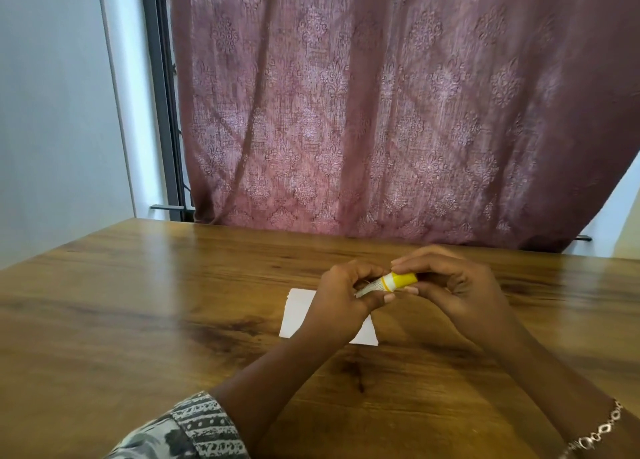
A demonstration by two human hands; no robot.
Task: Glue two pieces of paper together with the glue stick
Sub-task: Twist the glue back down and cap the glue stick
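Observation:
A small glue stick (391, 283) with a white body and a yellow cap is held level above the table, between both hands. My left hand (346, 294) grips the white body end. My right hand (450, 282) pinches the yellow cap with thumb and fingertips. White paper (297, 314) lies flat on the wooden table (138, 302) right under my hands, partly hidden by my left wrist. I cannot tell whether it is one sheet or two.
A patterned maroon curtain (381, 112) hangs behind the table's far edge. A pale wall and a dark window frame (162, 112) stand at the back left. A bracelet (595, 434) sits on my right wrist.

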